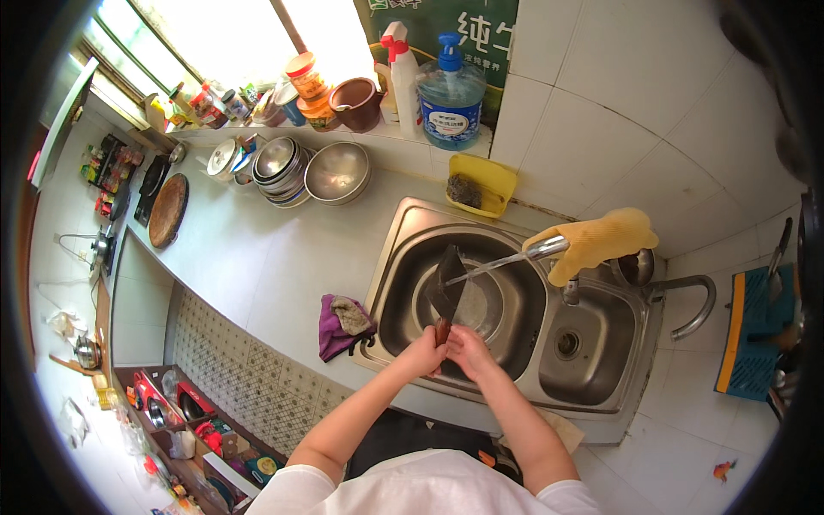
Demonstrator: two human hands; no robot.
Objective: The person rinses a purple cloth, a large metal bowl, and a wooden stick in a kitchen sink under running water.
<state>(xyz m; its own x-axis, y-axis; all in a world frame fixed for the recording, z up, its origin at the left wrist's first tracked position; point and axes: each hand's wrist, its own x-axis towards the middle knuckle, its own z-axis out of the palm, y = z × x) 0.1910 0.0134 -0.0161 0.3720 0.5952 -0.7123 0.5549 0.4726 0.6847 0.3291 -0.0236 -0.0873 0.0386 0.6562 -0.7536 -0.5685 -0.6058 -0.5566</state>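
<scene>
Both my left hand [422, 354] and right hand [468, 350] close on the cleaver [447, 285] handle, blade pointing up-away under the tap [544, 249] stream.

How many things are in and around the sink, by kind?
Cleaver: 1
Hands: 2, left, right
Yellow cloth: 1
Purple rag: 1
Yellow sponge tray: 1
Total: 6
</scene>
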